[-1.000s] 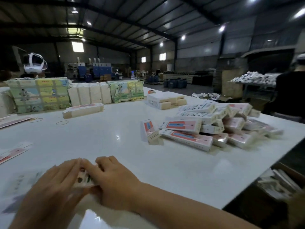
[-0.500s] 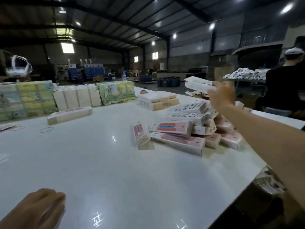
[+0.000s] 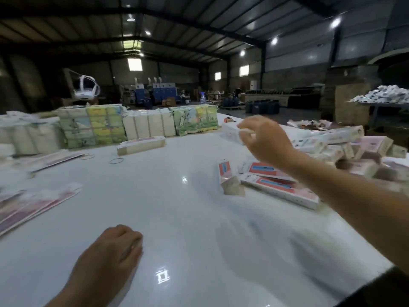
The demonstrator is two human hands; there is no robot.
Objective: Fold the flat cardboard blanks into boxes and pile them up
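- The right hand (image 3: pixel 263 140) is up in the air over the far right part of the glossy white bench (image 3: pixel 177 218), fingers loosely curled with nothing in them. It's blurry, but it looks empty.
- The left hand (image 3: pixel 110 258) rests low on the bench near the front edge, fingers curled under. Can't really tell if there's anything tucked beneath them.
- The messy pile of folded pink-and-white cardboard boxes (image 3: pixel 345 149) sits on the right side of the bench, just past the right hand and forearm, which cover part of it.
- At the near edge of that pile, a long white box with a red-and-blue panel (image 3: pixel 281 191) lies flat, and a short red-fronted box standing on end (image 3: pixel 225 173) is right beside it.
- The flat pink-and-white cardboard blanks (image 3: pixel 33 204) are fanned out at the left edge of the bench, well apart from both hands. Pretty smeared.
- One more long pale folded box (image 3: pixel 141 145) lies alone toward the back, with a thin rubber band (image 3: pixel 116 160) lying near it.
- Along the far edge stands a row of wrapped bundles: green-and-yellow printed packs (image 3: pixel 93 127) and plain cream-white packs (image 3: pixel 148 125).
- A white head-strap headset (image 3: pixel 86 89) shows behind the bundles, and a second table heaped with white pieces (image 3: pixel 382 96) stands off at far right.
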